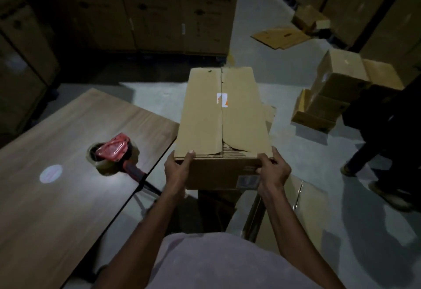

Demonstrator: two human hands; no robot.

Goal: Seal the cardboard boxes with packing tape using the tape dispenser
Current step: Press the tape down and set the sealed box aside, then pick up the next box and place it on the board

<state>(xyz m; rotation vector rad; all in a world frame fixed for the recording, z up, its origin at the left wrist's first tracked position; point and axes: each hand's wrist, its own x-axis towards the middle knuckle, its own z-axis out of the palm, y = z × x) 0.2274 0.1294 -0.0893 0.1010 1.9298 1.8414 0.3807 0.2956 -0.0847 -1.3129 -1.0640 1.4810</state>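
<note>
Both hands clamp the near edge of the cardboard box (pixel 222 115): left hand (pixel 176 170) curled over its left corner, right hand (pixel 272 170) gripping the right, likely to steady it with flaps closed, seam untaped, near flap torn. Left of the left hand, the red tape dispenser (pixel 115 154) lies on the wooden table (pixel 57 197). Beyond: grey concrete floor (pixel 319 197), stacked cartons (pixel 145 8), dim warehouse.

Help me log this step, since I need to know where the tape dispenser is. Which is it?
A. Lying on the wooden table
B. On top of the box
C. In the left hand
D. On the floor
A: the red tape dispenser lies on the wooden table, while the left hand and right hand both grip the cardboard box.
</note>
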